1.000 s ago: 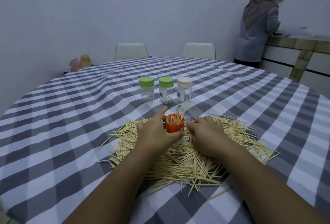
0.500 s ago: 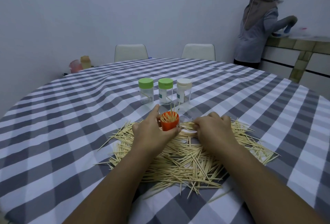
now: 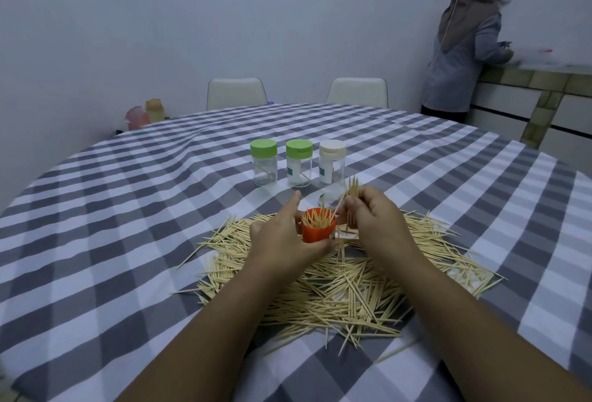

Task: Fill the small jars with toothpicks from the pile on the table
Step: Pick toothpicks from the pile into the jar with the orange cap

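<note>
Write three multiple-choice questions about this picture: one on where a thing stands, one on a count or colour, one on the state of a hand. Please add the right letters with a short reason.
1. Where is the orange jar?
A. in the row of capped jars
B. on the toothpick pile, in the left hand
C. on a chair

2. How many capped jars have green caps?
A. one
B. two
C. three

3. What is the right hand doing?
A. lying flat
B. holding a cap
C. pinching a bunch of toothpicks

Key: 1 B, the fingers wrap it above the pile. 2 B, green cap, green cap, then a white cap. 3 C, the tips stick up above the fingers.
</note>
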`<action>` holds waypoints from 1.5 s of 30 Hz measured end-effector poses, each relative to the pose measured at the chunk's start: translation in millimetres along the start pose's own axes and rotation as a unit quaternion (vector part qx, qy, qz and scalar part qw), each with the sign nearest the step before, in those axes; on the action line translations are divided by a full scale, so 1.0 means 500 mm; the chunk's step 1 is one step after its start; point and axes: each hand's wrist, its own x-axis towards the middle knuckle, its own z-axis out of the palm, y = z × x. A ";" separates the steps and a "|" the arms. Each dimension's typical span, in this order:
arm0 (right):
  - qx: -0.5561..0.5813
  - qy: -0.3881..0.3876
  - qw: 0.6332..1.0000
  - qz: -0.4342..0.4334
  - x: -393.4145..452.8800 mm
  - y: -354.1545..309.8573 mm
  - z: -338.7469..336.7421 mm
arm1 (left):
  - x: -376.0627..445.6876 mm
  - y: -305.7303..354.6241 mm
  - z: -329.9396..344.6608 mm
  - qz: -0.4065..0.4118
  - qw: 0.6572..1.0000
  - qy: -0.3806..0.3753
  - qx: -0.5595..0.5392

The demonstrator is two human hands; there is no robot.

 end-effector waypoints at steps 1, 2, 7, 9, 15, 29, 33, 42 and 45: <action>0.029 0.005 1.000 0.002 0.000 0.000 0.002 | -0.001 0.002 0.001 0.002 1.000 -0.004 0.004; 0.061 0.010 0.998 0.006 0.000 0.000 0.003 | -0.002 0.005 0.000 0.004 1.000 -0.008 0.009; 0.185 0.047 0.981 -0.013 -0.001 -0.009 0.003 | -0.007 0.008 0.002 0.011 1.000 -0.015 0.015; 0.220 0.048 0.974 -0.018 -0.003 -0.012 0.003 | -0.008 0.010 0.002 0.009 1.000 -0.018 0.017; 0.223 0.066 0.972 -0.044 -0.008 -0.008 0.011 | -0.009 0.013 0.002 0.012 1.000 -0.019 0.021; 0.159 -0.034 0.986 0.029 -0.016 -0.008 0.027 | -0.004 0.006 0.005 0.029 0.999 -0.001 0.021; 0.172 -0.046 0.983 0.032 -0.020 -0.009 0.028 | -0.006 0.007 0.003 0.031 0.999 0.003 0.017; -0.056 -0.119 0.985 -0.114 -0.032 0.006 0.041 | -0.009 0.018 -0.004 0.026 0.999 -0.024 0.003; -0.139 -0.073 0.974 -0.163 -0.024 0.014 0.049 | -0.009 0.017 -0.006 0.035 0.999 -0.026 -0.016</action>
